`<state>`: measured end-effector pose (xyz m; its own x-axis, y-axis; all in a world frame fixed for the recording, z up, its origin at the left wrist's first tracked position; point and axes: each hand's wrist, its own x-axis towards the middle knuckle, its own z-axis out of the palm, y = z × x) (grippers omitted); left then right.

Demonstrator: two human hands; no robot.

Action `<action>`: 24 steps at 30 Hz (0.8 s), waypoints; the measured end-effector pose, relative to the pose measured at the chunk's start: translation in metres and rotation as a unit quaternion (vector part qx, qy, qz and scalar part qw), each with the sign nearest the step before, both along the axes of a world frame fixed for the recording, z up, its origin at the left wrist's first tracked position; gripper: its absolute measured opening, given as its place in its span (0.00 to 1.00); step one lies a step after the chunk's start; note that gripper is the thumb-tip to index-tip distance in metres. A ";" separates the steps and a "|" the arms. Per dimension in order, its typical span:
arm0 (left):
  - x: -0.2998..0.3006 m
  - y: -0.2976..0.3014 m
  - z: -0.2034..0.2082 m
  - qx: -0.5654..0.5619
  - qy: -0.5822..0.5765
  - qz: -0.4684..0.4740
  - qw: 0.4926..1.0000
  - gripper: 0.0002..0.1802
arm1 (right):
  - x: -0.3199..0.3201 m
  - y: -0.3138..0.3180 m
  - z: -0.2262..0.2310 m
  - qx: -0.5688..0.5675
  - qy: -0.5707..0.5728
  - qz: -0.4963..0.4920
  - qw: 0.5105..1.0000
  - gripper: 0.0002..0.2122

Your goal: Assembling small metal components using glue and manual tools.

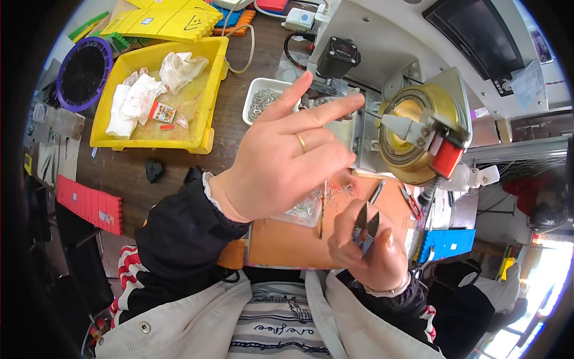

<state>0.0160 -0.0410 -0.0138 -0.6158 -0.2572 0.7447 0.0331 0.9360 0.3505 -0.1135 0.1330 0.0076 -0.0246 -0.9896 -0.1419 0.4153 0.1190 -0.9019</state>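
My left hand, with a ring on one finger, is raised in front of the machine. Two of its fingers stretch out, while the others bend inward toward a hidden thumb. Whatever they may pinch cannot be made out. Lower on the right, my right hand grips small pliers, whose two dark pointed jaws stand apart and point up. Between and below the hands lie a clear tray of small metal pieces, partly hidden, and a tangle of fine reddish wires, on an orange-brown mat.
The machine carries a black motor and a brass-coloured round part. A white tray of small metal pieces stands behind my left hand. Leftward is a yellow tray with white cloths. Red-handled scissors lie at the right.
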 end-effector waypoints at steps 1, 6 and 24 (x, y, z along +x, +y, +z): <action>0.004 0.000 0.003 0.001 0.003 0.001 1.000 0.09 | 0.001 -0.006 -0.002 0.004 -0.075 0.030 0.997 0.26; 0.011 0.007 0.008 0.014 0.064 0.027 0.998 0.09 | 0.004 -0.019 -0.009 0.004 -0.187 -0.022 0.982 0.28; 0.003 0.010 0.004 0.203 0.098 -0.132 0.965 0.10 | -0.005 -0.061 -0.024 0.100 -0.266 -0.079 0.956 0.21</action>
<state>0.0191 -0.0313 -0.0097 -0.5564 -0.4057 0.7251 0.3549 0.6731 0.6489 -0.1190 0.0718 -0.0167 -0.0436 -0.9311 -0.3622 0.8356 0.1647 -0.5240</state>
